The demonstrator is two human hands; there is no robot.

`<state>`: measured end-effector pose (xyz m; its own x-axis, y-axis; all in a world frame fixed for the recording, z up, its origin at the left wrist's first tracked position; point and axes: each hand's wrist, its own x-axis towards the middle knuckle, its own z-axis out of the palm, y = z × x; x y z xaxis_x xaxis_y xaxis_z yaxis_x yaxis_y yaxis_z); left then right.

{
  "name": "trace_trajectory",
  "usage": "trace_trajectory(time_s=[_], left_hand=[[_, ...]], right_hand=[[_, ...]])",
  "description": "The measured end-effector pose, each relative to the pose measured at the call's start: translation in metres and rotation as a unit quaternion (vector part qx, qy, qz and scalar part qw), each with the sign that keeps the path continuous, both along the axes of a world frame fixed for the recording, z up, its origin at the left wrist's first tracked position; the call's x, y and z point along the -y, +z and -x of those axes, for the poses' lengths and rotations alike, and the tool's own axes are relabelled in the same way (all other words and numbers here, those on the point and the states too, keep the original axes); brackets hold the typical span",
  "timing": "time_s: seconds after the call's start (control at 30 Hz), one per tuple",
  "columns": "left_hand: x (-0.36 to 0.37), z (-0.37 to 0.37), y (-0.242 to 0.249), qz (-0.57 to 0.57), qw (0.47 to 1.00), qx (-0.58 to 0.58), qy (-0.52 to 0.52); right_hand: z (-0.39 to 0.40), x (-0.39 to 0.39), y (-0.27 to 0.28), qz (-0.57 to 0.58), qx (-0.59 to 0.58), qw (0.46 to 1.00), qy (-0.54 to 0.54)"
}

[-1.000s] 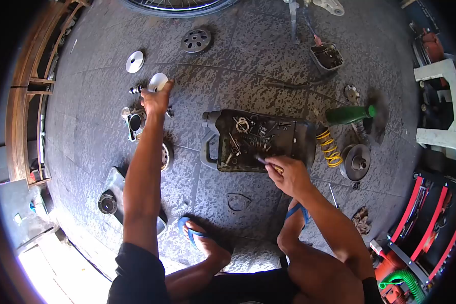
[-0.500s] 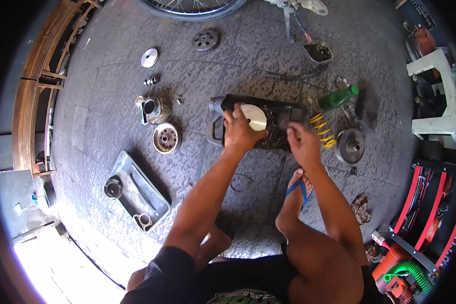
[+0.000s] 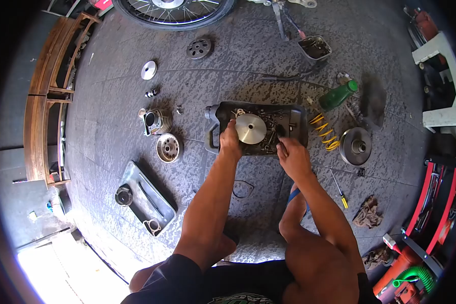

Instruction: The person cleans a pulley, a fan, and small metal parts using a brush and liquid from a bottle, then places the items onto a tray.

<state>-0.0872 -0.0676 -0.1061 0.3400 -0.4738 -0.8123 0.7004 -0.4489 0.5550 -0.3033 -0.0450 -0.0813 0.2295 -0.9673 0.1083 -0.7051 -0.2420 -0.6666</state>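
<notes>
Over the black parts tray on the floor, the left hand grips the silver pulley disc while the right hand, fingers curled into the tray, appears to sort hardware; next likely needs careful seating.

Shiny metal disc, rough stone floor

Spoked wheel, green bottle, yellow spring, screwdriver, rag, cylinder on paved floor.

place: motorbike repair workshop | evidence: spoked wheel; engine cylinder; yellow spring; oily parts tray
</notes>
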Motion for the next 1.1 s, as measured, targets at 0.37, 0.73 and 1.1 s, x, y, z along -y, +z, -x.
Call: trace_trajectory(time_s=[0.37, 0.73, 1.1], left_hand=[[-0.014, 0.021, -0.015, 0.178, 0.980, -0.075, 0.051], [-0.016, 0.023, -0.007, 0.185, 0.969, -0.103, 0.128], [-0.023, 0.021, -0.016, 0.219, 0.963, -0.102, 0.116]], right_hand=[[-0.013, 0.012, -0.001, -0.070, 0.212, 0.974, -0.023], [0.004, 0.003, -0.012, -0.036, 0.063, 0.997, 0.040], [-0.021, 0.000, -0.002, -0.055, 0.172, 0.984, -0.001]])
